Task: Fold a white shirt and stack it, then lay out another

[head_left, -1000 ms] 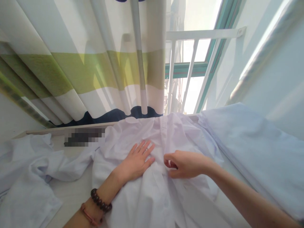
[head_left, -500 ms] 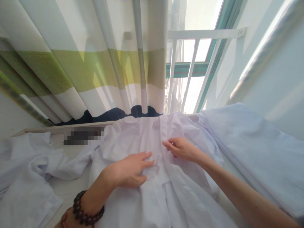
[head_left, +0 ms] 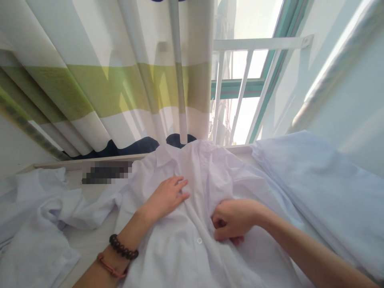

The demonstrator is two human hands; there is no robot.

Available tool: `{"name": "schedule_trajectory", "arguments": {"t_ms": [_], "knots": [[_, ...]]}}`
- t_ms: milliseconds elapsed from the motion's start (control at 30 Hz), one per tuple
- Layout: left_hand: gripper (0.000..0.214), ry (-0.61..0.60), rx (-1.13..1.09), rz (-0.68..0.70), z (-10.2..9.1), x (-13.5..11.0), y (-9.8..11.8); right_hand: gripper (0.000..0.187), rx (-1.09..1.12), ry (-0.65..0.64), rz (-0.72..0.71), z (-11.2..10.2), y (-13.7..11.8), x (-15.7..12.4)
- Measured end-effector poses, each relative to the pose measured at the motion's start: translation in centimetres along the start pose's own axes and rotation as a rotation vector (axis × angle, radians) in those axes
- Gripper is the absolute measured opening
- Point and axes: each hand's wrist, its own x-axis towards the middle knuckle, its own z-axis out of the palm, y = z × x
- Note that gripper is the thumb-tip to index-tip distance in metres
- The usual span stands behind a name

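Centre of the frame, the white shirt (head_left: 168, 250) lies spread out, and the left hand (head_left: 166, 196) rests on its front, fingers loose and slightly parted. Over to the right, the right hand (head_left: 234, 220) is curled against it; whether it's pinching a fold, I can't tell. Looks like straightening work: best use the left hand as a light, steady anchor, pull with the right gently and evenly, and avoid tugging at the button (head_left: 199, 241), lower centre.
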Motion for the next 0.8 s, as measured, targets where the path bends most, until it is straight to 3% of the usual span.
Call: {"name": "schedule_trajectory", "arguments": {"t_ms": [67,167,233,333,400,433,567,633,700,800], "knots": [[0.028,-0.015,0.038,0.045,-0.4,0.1,0.6,0.03,0.037,0.201,-0.024,-0.7,0.0,-0.5],[0.026,-0.046,0.032,0.113,-1.5,0.0,1.7,0.034,-0.038,0.737,0.009,-1.9,0.9,-0.6],[0.022,-0.106,-0.104,0.18,-2.3,-0.3,2.4,0.032,-0.092,1.037,0.054,-2.5,2.1,-0.1],[0.02,-0.317,-0.394,0.254,-3.4,-1.1,3.1,0.023,-0.091,1.277,0.067,-2.9,4.2,0.8],[0.021,-0.393,-0.492,0.23,-4.3,-1.5,3.1,0.021,-0.039,1.315,0.042,-3.1,5.4,1.2],[0.023,-0.365,-0.501,0.194,-4.8,-1.6,2.8,0.023,0.001,1.302,0.031,-3.3,5.7,1.3],[0.034,0.031,-0.334,0.004,-6.3,-0.3,-0.4,0.025,0.086,1.213,0.032,-5.6,6.0,1.6],[0.04,0.151,-0.204,-0.137,-6.5,1.3,-2.9,0.026,0.056,1.175,0.074,-7.6,5.7,2.3],[0.049,0.105,-0.144,-0.271,-6.2,3.1,-5.3,0.029,0.029,1.122,0.16,-9.7,5.6,3.5],[0.056,0.02,-0.164,-0.342,-5.6,5.3,-7.8,0.031,0.033,1.104,0.266,-12.2,5.8,5.9]]}}
